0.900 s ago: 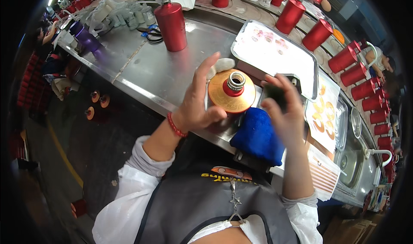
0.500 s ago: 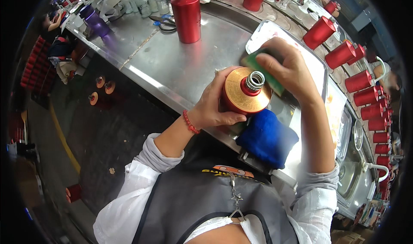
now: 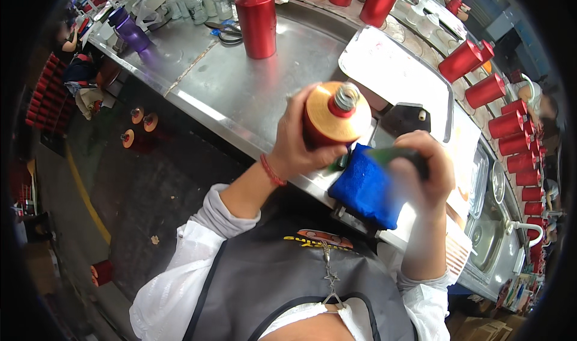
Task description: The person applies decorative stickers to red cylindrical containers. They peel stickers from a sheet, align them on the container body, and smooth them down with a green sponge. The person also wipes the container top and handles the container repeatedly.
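Observation:
My left hand [image 3: 293,140] is wrapped round a red bottle [image 3: 324,115] with a gold shoulder and an open screw-thread neck, held tilted above the steel table's edge. In my right hand [image 3: 434,170], blurred by motion, is a green scouring pad [image 3: 390,156]; its far side is hidden by the fingers. The pad is apart from the bottle, over the right part of a folded blue cloth [image 3: 360,182] at the table's front edge. Another red bottle [image 3: 257,25] stands upright on the table, beyond my left hand.
Black-handled scissors [image 3: 228,34] and a purple bottle [image 3: 131,31] lie far left on the steel table [image 3: 198,70]. A white tray [image 3: 393,58] and a dark angular block [image 3: 406,120] are to the right. Several red bottles [image 3: 460,61] line the conveyor, near a sink [image 3: 485,245].
My right hand has moved with the green pad away from the bottle's right side, down toward the blue cloth. The bottle in my left hand has shifted slightly left and up. Bottles on the conveyor have shifted.

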Tool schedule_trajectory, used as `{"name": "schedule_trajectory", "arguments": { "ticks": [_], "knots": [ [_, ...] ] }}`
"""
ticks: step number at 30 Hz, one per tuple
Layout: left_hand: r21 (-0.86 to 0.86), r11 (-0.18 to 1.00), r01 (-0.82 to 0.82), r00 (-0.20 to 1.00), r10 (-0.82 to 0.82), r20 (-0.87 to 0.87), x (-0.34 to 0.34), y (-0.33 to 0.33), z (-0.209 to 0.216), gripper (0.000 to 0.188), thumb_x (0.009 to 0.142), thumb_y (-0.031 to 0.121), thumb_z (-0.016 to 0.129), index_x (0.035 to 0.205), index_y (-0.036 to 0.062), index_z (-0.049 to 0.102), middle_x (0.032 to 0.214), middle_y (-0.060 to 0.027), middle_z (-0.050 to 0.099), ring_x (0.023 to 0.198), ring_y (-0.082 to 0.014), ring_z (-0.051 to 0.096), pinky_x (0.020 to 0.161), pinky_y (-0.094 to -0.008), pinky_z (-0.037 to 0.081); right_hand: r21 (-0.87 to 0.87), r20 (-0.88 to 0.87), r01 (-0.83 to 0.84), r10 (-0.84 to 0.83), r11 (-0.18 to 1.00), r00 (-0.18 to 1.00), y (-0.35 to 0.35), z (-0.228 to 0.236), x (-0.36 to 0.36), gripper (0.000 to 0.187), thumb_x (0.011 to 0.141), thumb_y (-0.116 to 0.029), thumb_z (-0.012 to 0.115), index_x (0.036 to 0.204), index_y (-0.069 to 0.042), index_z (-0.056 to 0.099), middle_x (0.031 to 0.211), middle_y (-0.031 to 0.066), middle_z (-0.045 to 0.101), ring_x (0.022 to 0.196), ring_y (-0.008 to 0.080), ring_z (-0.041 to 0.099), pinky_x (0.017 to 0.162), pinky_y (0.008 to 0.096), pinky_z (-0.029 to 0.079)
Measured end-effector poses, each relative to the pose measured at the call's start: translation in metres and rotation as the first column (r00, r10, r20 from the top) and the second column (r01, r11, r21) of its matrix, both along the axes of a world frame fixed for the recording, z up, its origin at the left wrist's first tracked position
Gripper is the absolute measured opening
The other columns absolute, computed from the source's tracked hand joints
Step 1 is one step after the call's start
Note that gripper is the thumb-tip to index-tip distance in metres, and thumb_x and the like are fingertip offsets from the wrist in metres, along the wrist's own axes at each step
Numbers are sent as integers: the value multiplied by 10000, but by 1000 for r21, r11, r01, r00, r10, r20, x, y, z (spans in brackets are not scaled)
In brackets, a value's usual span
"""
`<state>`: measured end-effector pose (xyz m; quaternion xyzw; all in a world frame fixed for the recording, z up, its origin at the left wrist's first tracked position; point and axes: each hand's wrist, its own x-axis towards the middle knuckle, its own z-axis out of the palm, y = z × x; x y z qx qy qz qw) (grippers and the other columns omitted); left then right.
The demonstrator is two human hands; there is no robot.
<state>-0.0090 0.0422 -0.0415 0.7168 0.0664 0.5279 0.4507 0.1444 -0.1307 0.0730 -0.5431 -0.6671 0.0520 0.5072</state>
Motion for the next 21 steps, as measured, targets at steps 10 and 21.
{"name": "schedule_trajectory", "arguments": {
  "ticks": [10,21],
  "knots": [
    [-748,135,650,522,-794,311,50,26,71,396,1023,374,593,1173,11,634,1023,-89,729,884,-135,720,773,-264,606,-134,-97,289,-302,948,948,-32,-28,4,460,929,133,437,1354,30,579,1515,199,468,1324,253,541,897,281,570],
    [-912,163,377,628,-769,122,121,18,31,370,998,359,640,1169,31,648,1047,-54,715,891,-116,689,831,-288,584,-264,88,561,-560,784,824,-79,-54,36,416,921,55,545,1329,-5,603,1377,140,607,1265,261,568,854,301,481]
  ]
}}
